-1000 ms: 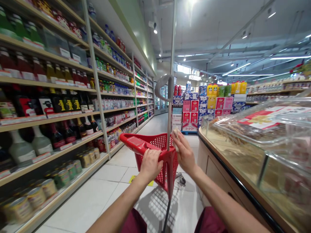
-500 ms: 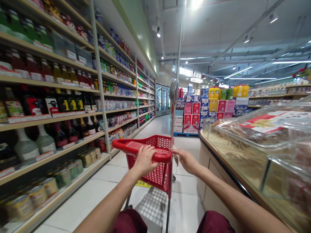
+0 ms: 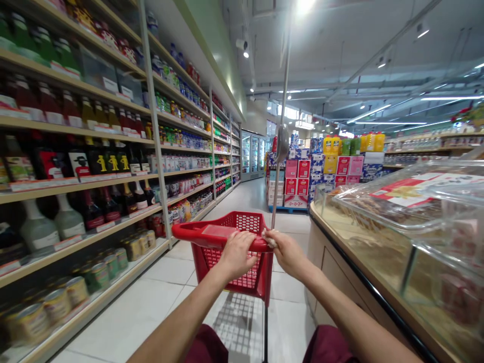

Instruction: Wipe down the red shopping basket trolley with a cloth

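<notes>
A small red plastic shopping cart (image 3: pixel 234 218) stands right in front of me, its handle toward me. My left hand (image 3: pixel 237 256) is laid over the right part of the handle (image 3: pixel 204 233), with the fingers hooked over it and the thumb on the near side. At the handle's right corner, my right hand (image 3: pixel 290 253) is closed on a crumpled whitish wipe (image 3: pixel 269 239), which touches the red plastic. A tall metal pole (image 3: pixel 284 96) with a grey oval piece (image 3: pixel 282 143) rises beyond the right corner.
Shelves of bottles and cans (image 3: pixel 102 176) line the left side. On the right, a curved display counter (image 3: pixel 333 272) bears clear plastic food boxes (image 3: pixel 412 199). Stacked drink cartons (image 3: pixel 297 184) stand ahead, with glass-door fridges (image 3: pixel 252 151) at the aisle's end.
My left hand has slid rightward along the handle. The right hand has pressed the wipe onto the handle's corner. The cart has turned slightly and its pole has shifted right and tilted.
</notes>
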